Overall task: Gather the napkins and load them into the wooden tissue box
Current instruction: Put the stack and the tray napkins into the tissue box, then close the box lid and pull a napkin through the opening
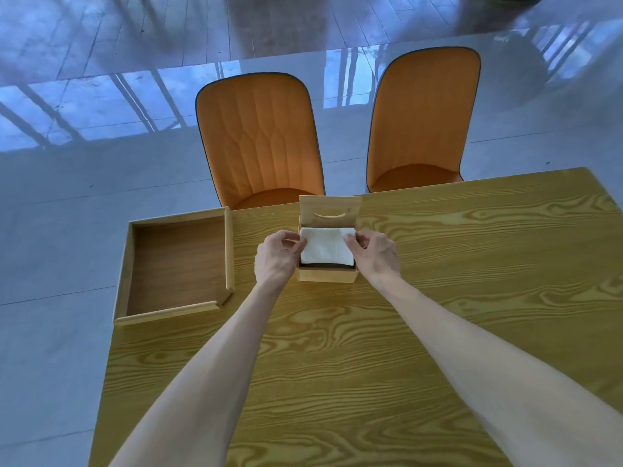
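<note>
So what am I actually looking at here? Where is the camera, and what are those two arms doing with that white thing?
There is no machine here: a person wears a wide-angle camera on the head, so you look down along their own bare arms. The left hand and right hand each pinch one end of a stack of white napkins, holding it over the open top of a small wooden tissue box. The box's lid, with an oval slot, stands upright behind it. Everything sits on a yellow wood-grain table. To the left lies a shallow wooden tray with nothing in it. Two orange chairs stand beyond the table.
</note>
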Motion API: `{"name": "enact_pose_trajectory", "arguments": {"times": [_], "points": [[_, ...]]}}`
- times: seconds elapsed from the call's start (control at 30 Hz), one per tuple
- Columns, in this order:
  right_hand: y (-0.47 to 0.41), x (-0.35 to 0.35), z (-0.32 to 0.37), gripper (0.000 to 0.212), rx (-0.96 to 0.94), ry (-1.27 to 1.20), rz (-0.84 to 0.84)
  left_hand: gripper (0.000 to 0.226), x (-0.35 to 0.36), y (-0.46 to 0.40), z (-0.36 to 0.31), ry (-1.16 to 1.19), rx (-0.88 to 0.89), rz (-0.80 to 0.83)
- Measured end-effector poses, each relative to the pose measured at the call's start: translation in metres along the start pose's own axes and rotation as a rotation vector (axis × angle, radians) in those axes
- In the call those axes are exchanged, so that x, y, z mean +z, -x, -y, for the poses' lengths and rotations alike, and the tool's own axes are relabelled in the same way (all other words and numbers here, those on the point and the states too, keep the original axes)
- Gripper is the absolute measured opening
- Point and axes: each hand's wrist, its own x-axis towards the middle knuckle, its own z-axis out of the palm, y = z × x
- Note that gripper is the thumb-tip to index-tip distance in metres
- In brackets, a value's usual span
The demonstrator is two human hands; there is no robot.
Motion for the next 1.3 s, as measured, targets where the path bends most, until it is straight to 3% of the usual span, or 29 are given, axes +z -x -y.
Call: {"name": "enact_pose_trajectory", "arguments": {"times": [0.1, 0.37, 0.57, 0.67, 0.77, 1.3], "points": [[-0.004, 0.004, -0.001, 0.047, 0.024, 0.021, -0.046, 0.026, 0.003, -0.002, -0.002, -0.067, 0.004, -0.020], [-0.012, -0.002, 0.003, 0.032, 0.148, -0.126, -0.116, 0.030, 0.002, -0.004, -0.008, -0.081, -0.019, -0.057], [-0.030, -0.022, 0.026, 0.081, 0.277, -0.463, 0.001, 0.060, -0.011, -0.015, -0.037, 0.265, -0.114, 0.016], [-0.026, -0.028, 0.037, 0.089, 0.329, -0.598, 0.159, 0.066, -0.012, -0.016, -0.049, 0.344, -0.135, 0.076], [-0.022, -0.029, 0.040, 0.086, 0.343, -0.639, 0.232, 0.062, -0.010, -0.015, -0.050, 0.326, -0.144, 0.123], [0.014, -0.021, -0.001, 0.082, 0.230, -0.620, 0.249, 0.050, -0.013, 0.020, -0.013, 0.429, -0.195, 0.248]]}}
